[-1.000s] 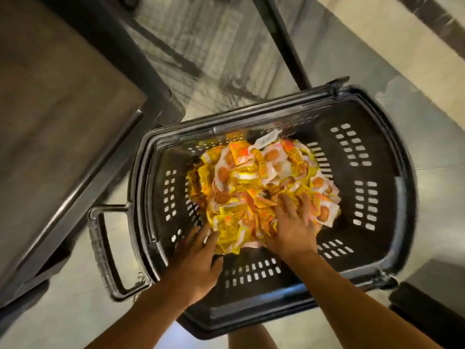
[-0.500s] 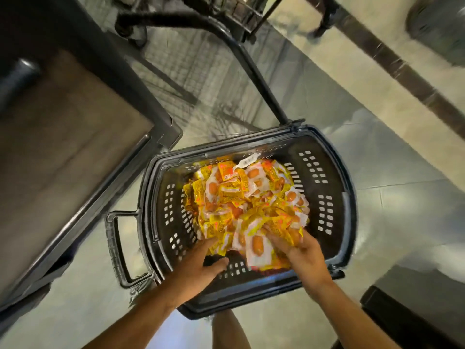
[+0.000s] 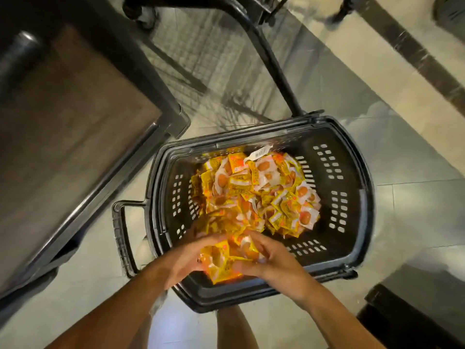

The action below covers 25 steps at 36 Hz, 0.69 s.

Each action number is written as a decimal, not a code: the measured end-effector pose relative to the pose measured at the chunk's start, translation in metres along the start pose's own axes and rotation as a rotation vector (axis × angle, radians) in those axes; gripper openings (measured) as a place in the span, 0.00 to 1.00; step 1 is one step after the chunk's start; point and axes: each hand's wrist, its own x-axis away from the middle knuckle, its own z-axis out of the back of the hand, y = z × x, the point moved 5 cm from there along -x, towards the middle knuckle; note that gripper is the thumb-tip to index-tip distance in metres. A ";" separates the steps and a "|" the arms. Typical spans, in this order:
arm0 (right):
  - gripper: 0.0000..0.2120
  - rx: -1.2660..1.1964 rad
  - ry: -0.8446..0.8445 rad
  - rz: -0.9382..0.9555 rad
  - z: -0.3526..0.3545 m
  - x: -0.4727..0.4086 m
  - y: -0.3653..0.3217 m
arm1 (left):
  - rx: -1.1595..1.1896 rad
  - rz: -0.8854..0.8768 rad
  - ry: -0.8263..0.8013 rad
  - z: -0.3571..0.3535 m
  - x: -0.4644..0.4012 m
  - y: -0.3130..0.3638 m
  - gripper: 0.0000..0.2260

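A shop floor, indicated by a black plastic shopping basket (image 3: 338, 210) set on polished floor tiles (image 3: 382, 147), small yellow snack packets (image 3: 251, 192) heaped loose in it, a printed white label (image 3: 260, 154) seen among them, a wire trolley (image 3: 201, 59) parked just behind, a dark display stand (image 3: 75, 122) alongside.

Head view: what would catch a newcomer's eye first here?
The bright heap of yellow and white packets fills the middle of the black basket on the floor. At its near edge, the left hand and the right hand cup a handful of packets between them.
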 end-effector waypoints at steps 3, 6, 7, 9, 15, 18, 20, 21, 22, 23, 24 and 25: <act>0.31 0.028 -0.056 -0.035 -0.007 0.000 -0.001 | -0.041 -0.081 0.106 0.011 0.000 0.001 0.37; 0.32 0.012 -0.052 -0.027 -0.006 -0.003 -0.006 | -0.018 -0.113 0.214 0.018 0.001 0.008 0.35; 0.31 0.003 -0.037 -0.009 -0.003 -0.005 -0.008 | 0.006 -0.119 0.232 0.020 0.002 0.011 0.34; 0.28 -0.032 0.025 0.025 0.008 -0.010 -0.009 | 0.012 -0.127 0.262 0.025 0.002 0.018 0.35; 0.26 -0.008 0.392 -0.029 0.078 -0.035 0.017 | -0.061 -0.150 0.376 0.041 -0.011 0.028 0.24; 0.33 0.229 0.579 -0.112 0.117 -0.043 0.032 | -0.120 -0.123 0.360 0.039 -0.022 0.025 0.30; 0.38 0.343 0.658 -0.129 0.135 -0.052 0.038 | -0.146 -0.116 0.337 0.034 -0.031 0.021 0.35; 0.42 0.368 0.681 -0.136 0.141 -0.058 0.041 | -0.154 -0.125 0.335 0.033 -0.036 0.018 0.35; 0.46 0.381 0.693 -0.142 0.147 -0.064 0.045 | -0.152 -0.135 0.337 0.032 -0.041 0.015 0.35; 0.50 0.390 0.697 -0.140 0.150 -0.071 0.048 | -0.145 -0.145 0.340 0.032 -0.046 0.011 0.33; 0.54 0.397 0.694 -0.137 0.153 -0.079 0.051 | -0.139 -0.147 0.346 0.032 -0.051 0.007 0.33; 0.57 0.405 0.685 -0.140 0.155 -0.088 0.055 | -0.133 -0.145 0.348 0.033 -0.056 0.003 0.33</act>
